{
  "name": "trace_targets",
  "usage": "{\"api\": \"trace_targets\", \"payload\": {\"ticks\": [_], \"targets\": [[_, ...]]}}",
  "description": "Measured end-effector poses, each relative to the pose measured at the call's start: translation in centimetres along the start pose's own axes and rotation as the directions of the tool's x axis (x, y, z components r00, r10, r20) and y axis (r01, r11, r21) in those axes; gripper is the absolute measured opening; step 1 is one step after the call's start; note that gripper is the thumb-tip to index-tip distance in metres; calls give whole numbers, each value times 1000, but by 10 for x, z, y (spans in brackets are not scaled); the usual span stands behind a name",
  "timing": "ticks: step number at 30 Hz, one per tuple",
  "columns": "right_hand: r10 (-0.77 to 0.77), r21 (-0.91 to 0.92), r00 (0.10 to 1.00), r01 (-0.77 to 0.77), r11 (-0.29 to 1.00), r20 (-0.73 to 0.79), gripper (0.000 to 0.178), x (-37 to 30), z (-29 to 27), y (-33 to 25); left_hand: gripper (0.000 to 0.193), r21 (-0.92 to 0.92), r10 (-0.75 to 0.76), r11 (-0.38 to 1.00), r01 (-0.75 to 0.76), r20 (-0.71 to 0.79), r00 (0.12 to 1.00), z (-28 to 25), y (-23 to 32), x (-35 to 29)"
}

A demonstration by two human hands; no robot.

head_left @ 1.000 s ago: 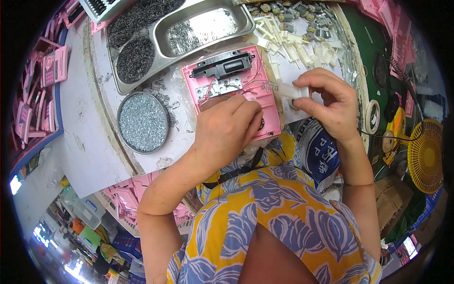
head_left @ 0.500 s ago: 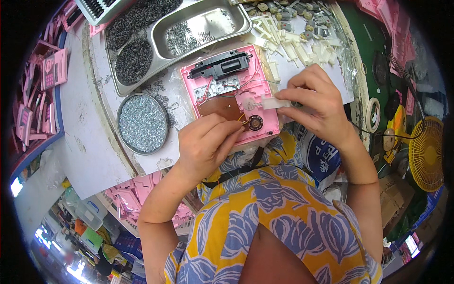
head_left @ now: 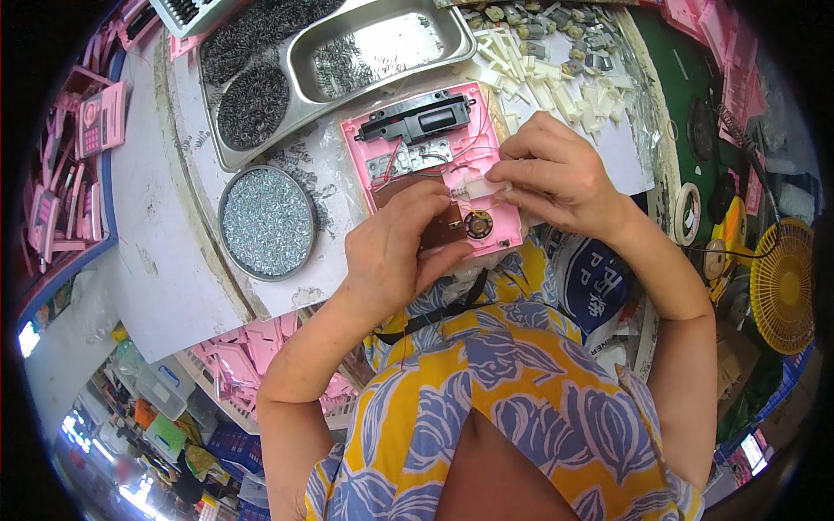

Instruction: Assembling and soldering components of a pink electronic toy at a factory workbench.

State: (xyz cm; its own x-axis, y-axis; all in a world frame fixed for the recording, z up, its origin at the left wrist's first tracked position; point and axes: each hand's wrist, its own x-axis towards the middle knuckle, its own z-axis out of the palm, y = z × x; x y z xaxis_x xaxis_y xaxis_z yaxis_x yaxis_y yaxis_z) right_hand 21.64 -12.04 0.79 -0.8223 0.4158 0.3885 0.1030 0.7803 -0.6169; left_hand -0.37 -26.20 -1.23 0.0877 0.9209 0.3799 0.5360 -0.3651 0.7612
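Note:
A pink plastic housing (head_left: 511,233) lies in front of me, holding a black mechanism (head_left: 426,119), a metal plate (head_left: 432,153), thin wires, a brown circuit board (head_left: 443,230) and a small round speaker (head_left: 478,225). My right hand (head_left: 565,178) pinches a translucent white plastic piece (head_left: 480,187) over the housing's right half. A small coil spring (head_left: 459,193) shows at that piece's left end. My left hand (head_left: 395,239) lies over the board, thumb and fingers apart. Its fingertips are beside the spring; whether they touch it I cannot tell.
A round dish of small metal pins (head_left: 267,223) stands to the left. Behind it is a steel tray (head_left: 382,74) with many springs. White plastic parts (head_left: 556,87) and small motors (head_left: 584,52) are heaped at the back right. A yellow fan (head_left: 782,286) and tape roll (head_left: 687,213) are far right.
My right hand has moved left and brought the white piece in over the housing. My left hand has left the wires near the speaker and moved up to the spring, its fingers spreading.

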Motion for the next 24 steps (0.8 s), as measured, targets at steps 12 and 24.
{"api": "trace_targets", "payload": {"ticks": [12,24], "targets": [[204,66,975,-209,976,84,24,16,-30,11,71,263,22,957,-127,370,929,-16,11,16],[240,-540,971,-210,815,-15,29,31,-90,82,52,-52,-116,990,135,265,957,-31,20,46]]}}
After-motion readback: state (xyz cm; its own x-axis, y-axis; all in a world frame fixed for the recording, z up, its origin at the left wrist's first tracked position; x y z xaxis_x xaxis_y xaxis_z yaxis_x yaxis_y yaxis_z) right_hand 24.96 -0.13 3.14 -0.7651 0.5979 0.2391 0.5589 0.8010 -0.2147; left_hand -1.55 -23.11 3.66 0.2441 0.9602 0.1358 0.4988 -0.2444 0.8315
